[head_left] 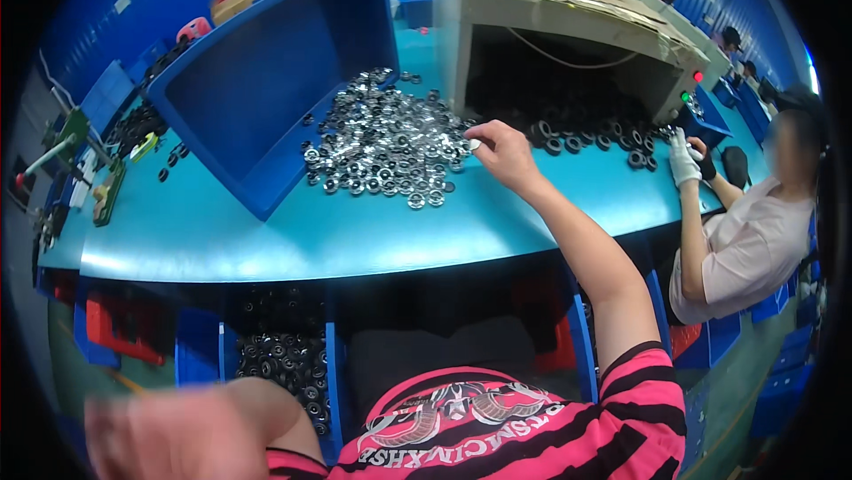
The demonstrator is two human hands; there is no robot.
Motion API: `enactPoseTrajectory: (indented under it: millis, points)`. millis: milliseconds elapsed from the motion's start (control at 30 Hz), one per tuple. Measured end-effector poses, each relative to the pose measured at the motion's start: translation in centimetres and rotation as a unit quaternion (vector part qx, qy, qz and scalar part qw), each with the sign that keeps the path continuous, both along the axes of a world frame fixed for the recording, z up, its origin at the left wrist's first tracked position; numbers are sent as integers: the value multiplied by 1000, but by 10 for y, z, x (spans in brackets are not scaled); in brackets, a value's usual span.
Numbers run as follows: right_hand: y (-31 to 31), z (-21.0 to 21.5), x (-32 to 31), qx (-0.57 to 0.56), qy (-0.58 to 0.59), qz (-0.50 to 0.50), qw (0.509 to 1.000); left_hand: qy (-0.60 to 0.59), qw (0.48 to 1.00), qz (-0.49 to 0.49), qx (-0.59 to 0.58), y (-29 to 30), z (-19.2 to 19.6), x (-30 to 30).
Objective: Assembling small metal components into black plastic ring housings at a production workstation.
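My right hand (508,157) reaches over the teal table to the right edge of a heap of small shiny round metal parts (382,138) with dark centres. Its thumb and fingers are pinched together, with a small white spot at the tips; what they hold, if anything, is too small to name. Low on the left, my left hand (169,436) is raised off the table and smeared by motion, so its fingers do not show. The heap spills from a large blue bin (240,81) tipped on its side, its opening facing me.
Black rings (572,136) lie under a cream-coloured machine housing (453,45) at the back right. A gloved co-worker (754,232) sits on the right. A green hand press (75,143) stands far left. Below the table edge (311,271), a blue crate (333,373) holds dark round parts.
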State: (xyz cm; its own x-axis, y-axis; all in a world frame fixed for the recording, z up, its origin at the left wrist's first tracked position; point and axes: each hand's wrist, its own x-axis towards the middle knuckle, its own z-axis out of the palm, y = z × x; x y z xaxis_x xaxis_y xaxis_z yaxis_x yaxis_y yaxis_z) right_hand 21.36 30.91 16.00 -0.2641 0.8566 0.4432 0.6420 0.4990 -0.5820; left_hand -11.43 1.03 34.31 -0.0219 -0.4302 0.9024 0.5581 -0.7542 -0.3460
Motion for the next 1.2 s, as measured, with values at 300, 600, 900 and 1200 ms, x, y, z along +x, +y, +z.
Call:
enactPoseTrajectory:
  millis: [300, 600, 900, 1200]
  points:
    - [143, -22, -95, 58, -111, -3, 992, -271, 758, 238, -544, 179, -167, -99]
    - [238, -47, -132, -106, -193, -96, 971, -337, 715, 100, -605, 232, -207, -122]
    - [246, -47, -139, -158, -219, -73, 960, -284, 736, 112, -604, 235, -208, -128]
    - [228, -42, -126, -92, -243, -49, 964, -272, 731, 93, -618, 242, -198, -131]
